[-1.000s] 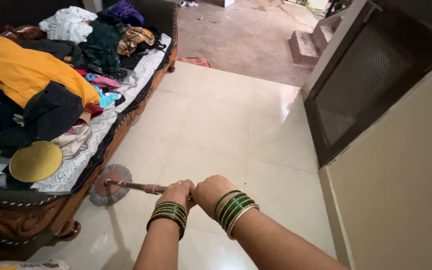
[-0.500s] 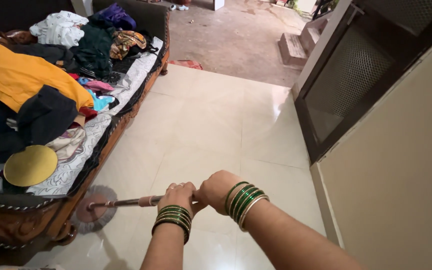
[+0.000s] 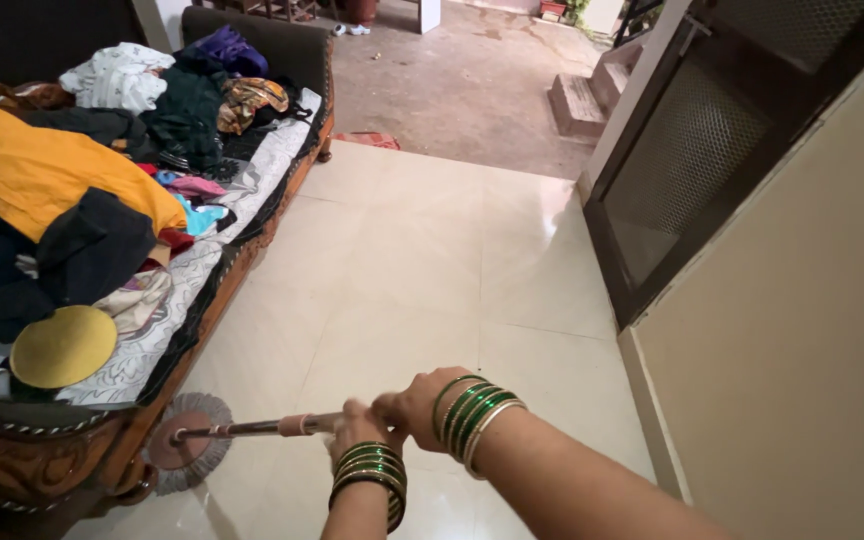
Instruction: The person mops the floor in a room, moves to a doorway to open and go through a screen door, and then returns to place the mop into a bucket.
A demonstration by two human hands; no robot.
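Both hands are closed around the mop handle, the left hand just in front of the right hand, green bangles on both wrists. The handle runs left to the round mop head, which lies on the pale tiled floor against the carved wooden sofa. Heaped clothes and a yellow disc cover the sofa. A dark mesh door stands to the right.

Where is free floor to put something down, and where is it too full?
The tiled floor is bare between the sofa and the mesh door. The sofa is crowded with clothes. Near its leg, the mop takes the space.
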